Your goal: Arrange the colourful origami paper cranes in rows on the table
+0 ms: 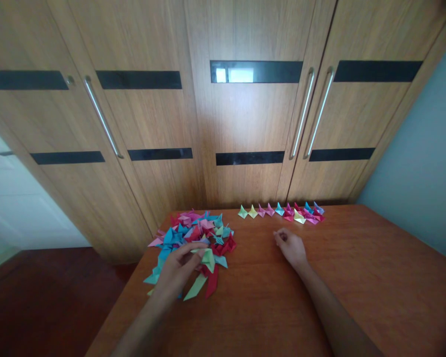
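Note:
My left hand [180, 267] pinches a pale green folded-paper piece [208, 259] between thumb and fingers, over the right front part of a pile of folded paper pieces [174, 236] in blue, pink, red and green. My right hand [290, 245] rests on the table to the right of the pile, its fingers curled together; whether anything is in them I cannot make out. Beyond it, along the table's back edge, stands a row of small pointed paper pieces [270, 210] in green, yellow, pink and blue, bunched more thickly at its right end.
The reddish-brown wooden table [252, 307] reaches back to a wooden wardrobe [241, 114] with metal handles [303, 114] and dark strips. A pale wall [423, 148] borders the right side. A white door [26, 213] and dark floor [52, 302] lie to the left.

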`<state>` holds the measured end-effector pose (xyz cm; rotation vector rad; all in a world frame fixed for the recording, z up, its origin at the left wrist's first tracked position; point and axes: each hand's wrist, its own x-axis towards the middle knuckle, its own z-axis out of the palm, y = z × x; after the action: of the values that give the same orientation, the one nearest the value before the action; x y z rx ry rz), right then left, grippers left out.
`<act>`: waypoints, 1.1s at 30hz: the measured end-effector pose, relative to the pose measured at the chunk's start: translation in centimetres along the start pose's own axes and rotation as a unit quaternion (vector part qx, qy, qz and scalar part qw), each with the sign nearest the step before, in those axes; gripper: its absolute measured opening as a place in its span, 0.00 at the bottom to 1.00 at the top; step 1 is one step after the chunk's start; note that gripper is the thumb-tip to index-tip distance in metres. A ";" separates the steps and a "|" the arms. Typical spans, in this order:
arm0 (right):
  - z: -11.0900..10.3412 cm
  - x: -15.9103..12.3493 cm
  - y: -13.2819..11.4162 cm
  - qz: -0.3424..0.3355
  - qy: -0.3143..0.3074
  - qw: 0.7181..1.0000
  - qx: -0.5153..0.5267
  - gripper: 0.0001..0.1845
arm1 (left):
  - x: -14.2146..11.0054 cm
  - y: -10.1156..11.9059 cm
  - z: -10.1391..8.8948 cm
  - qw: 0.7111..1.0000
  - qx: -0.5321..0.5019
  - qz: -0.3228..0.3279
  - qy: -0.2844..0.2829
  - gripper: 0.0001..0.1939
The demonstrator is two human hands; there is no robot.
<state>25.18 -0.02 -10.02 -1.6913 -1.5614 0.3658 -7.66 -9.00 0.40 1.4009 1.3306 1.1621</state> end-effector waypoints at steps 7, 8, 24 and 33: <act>-0.1 -1.1 -2.8 -0.085 -0.094 0.979 0.160 0.16 | 2.5 -0.4 6.0 0.994 -0.105 -0.023 0.007 0.20; 0.0 -1.4 -3.4 -0.099 -0.116 0.971 0.185 0.15 | 3.0 -0.5 6.9 0.993 -0.113 -0.021 0.013 0.20; -0.6 -2.2 -5.9 -0.166 -0.090 0.965 0.181 0.10 | 5.5 -4.0 13.2 0.984 -0.167 -0.049 -0.021 0.11; -1.4 -1.2 -3.5 -0.097 -0.132 0.963 0.214 0.16 | 4.9 -5.7 13.8 0.991 -0.127 -0.005 -0.048 0.11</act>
<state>23.42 -1.88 -6.96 -1.1820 -1.6739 0.7891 4.71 -3.50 -7.57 1.2473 1.0801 1.1966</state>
